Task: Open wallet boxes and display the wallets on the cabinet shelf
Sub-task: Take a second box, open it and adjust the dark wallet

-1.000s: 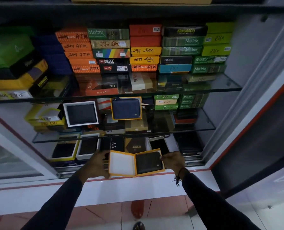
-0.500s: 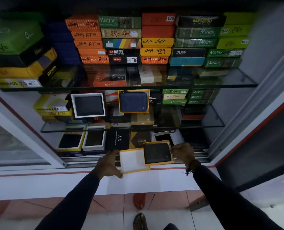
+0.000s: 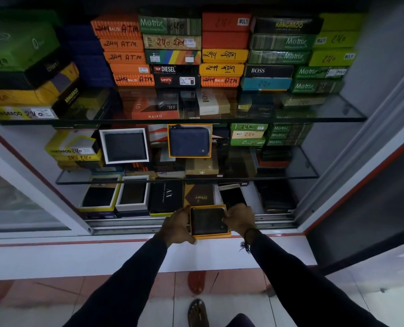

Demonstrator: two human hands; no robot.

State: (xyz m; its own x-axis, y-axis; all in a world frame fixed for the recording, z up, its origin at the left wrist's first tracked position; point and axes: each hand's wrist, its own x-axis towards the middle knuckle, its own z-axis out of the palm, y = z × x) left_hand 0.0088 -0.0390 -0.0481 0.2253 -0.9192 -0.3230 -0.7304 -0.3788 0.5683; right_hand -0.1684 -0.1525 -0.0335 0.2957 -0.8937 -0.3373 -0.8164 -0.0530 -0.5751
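An open yellow wallet box point(image 3: 211, 234) with a dark wallet point(image 3: 207, 220) lying in it is held at the cabinet's front sill. My left hand point(image 3: 176, 226) grips its left side and underside. My right hand point(image 3: 240, 219) pinches its right edge. The lid is not visible; it seems to be tucked under the tray. Behind it on the bottom shelf stand other open boxes with wallets point(image 3: 100, 194) point(image 3: 133, 193). A blue wallet point(image 3: 188, 141) in a yellow box and a dark wallet in a white box point(image 3: 125, 146) stand on the middle glass shelf point(image 3: 300, 166).
Stacks of closed coloured wallet boxes point(image 3: 170, 49) fill the top glass shelf point(image 3: 333, 109) and the sides. A sliding-door rail point(image 3: 125, 224) runs along the cabinet front, with a glass door point(image 3: 19, 199) at the left. A black AX box point(image 3: 166, 197) sits just behind my left hand.
The yellow lid, open at the left before, has gone under the tray. Both hands have come together and carried the box slightly forward toward the bottom shelf.
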